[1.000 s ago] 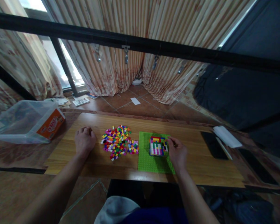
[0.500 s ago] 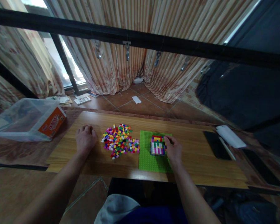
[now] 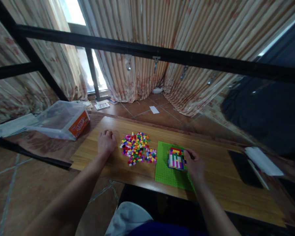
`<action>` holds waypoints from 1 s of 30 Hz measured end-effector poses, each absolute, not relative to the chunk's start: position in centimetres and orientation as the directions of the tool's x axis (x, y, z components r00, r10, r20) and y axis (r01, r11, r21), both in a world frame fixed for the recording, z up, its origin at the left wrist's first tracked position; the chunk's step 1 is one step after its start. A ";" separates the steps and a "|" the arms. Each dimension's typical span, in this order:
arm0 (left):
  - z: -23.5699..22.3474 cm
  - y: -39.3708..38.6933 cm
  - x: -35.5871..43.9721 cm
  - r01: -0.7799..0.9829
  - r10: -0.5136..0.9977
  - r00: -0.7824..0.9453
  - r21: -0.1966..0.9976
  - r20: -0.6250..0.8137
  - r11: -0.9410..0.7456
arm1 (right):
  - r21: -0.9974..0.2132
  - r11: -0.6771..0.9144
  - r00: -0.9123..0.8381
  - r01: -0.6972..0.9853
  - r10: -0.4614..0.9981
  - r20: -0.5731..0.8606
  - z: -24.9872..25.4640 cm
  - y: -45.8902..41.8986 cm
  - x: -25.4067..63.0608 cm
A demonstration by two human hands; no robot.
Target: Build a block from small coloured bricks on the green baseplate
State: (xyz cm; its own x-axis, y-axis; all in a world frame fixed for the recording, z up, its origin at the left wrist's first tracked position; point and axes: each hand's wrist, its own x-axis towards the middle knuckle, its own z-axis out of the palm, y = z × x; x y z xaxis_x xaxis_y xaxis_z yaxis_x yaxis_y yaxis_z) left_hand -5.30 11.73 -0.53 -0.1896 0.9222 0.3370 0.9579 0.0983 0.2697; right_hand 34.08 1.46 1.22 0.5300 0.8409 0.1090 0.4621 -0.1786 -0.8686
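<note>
A small block structure [image 3: 176,161] of white, pink, green and red toy bricks stands on the green studded baseplate [image 3: 161,173]. My right hand [image 3: 195,165] is at the structure's right side, with thumb and forefinger pinched against its upper right edge. Whatever may be between those fingertips is too small to make out. My left hand [image 3: 106,141] rests on the wooden table with its fingers curled in, and nothing shows in it. Just right of it lies a loose pile of colourful toy bricks [image 3: 135,146], with a smaller cluster of bricks [image 3: 151,155] beside the baseplate.
On the left is a clear plastic bin [image 3: 56,119] with an orange label. A dark flat slab [image 3: 244,168] and a white object [image 3: 263,160] lie towards the table's right end. A black metal bar [image 3: 137,47] crosses in front of the curtains.
The whole view has turned left, so everything appears further right. My right hand has moved inward against the structure's right side. My left hand has stayed resting on the table.
</note>
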 end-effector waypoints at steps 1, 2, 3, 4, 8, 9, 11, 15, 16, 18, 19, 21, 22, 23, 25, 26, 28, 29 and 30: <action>-0.5 11.7 -5.3 0.958 0.922 -0.190 0.269 0.337 0.099 | -0.843 -0.165 0.532 0.512 0.832 0.160 1.6 1.4 33.8; -0.5 11.7 -5.3 0.958 0.922 -0.190 0.270 0.337 0.099 | -0.813 -0.142 0.525 0.564 0.822 0.221 2.1 1.4 33.4; -0.6 11.7 -5.3 0.958 0.923 -0.190 0.271 0.336 0.098 | -0.782 -0.109 0.505 0.614 0.816 0.283 2.5 1.5 32.8; -0.6 11.7 -5.3 0.957 0.922 -0.190 0.272 0.337 0.097 | -0.753 -0.069 0.470 0.655 0.817 0.334 3.0 1.7 32.0; -0.6 11.7 -5.3 0.955 0.920 -0.198 0.277 0.337 0.105 | -0.708 0.109 0.250 0.698 0.889 0.384 4.5 3.6 27.3; -0.7 11.7 -5.3 0.955 0.921 -0.200 0.277 0.334 0.107 | -0.705 0.134 0.201 0.697 0.907 0.371 4.6 4.3 26.0; -0.7 11.7 -5.4 0.955 0.923 -0.197 0.277 0.331 0.104 | -0.675 0.137 0.124 0.725 0.939 0.322 4.4 5.8 23.4; -0.8 11.7 -5.4 0.957 0.919 -0.182 0.276 0.349 0.085 | -0.590 0.046 0.075 0.806 0.981 0.179 3.5 8.5 19.6; -0.8 11.7 -5.4 0.957 0.917 -0.184 0.278 0.354 0.085 | -0.565 0.027 0.074 0.825 0.985 0.156 3.3 9.0 19.0; -0.9 11.6 -5.4 0.954 0.913 -0.191 0.285 0.360 0.087 | -0.516 0.003 0.075 0.857 0.989 0.130 2.9 9.8 18.0; -0.8 11.6 -5.4 0.953 0.912 -0.195 0.289 0.361 0.089 | -0.495 -0.006 0.077 0.869 0.990 0.122 2.8 10.1 17.6; -0.7 11.5 -5.3 0.951 0.912 -0.202 0.296 0.357 0.095 | -0.464 -0.018 0.077 0.886 0.991 0.107 2.6 10.6 16.8; -0.7 11.5 -5.3 0.950 0.914 -0.201 0.297 0.352 0.095 | -0.453 -0.026 0.079 0.891 0.992 0.100 2.5 10.7 16.5; -0.6 11.5 -5.3 0.949 0.917 -0.200 0.300 0.345 0.094 | -0.445 -0.032 0.082 0.895 0.992 0.092 2.5 10.8 16.3; -0.5 11.4 -5.3 0.948 0.920 -0.199 0.306 0.337 0.093 | -0.444 -0.041 0.086 0.895 0.993 0.083 2.6 10.7 16.0; -0.4 11.4 -5.3 0.947 0.921 -0.198 0.308 0.335 0.091 | -0.456 -0.040 0.090 0.889 0.992 0.087 2.7 10.6 15.9; -0.4 11.5 -5.3 0.946 0.921 -0.199 0.311 0.335 0.092 | -0.515 -0.014 0.086 0.857 0.990 0.116 3.0 10.1 16.1; -0.4 11.5 -5.4 0.946 0.920 -0.202 0.312 0.336 0.093 | -0.560 0.012 0.080 0.829 0.987 0.140 3.3 9.6 16.3; -0.5 11.5 -5.4 0.946 0.919 -0.201 0.311 0.338 0.093 | -0.607 0.046 0.073 0.793 0.983 0.169 3.5 9.0 16.6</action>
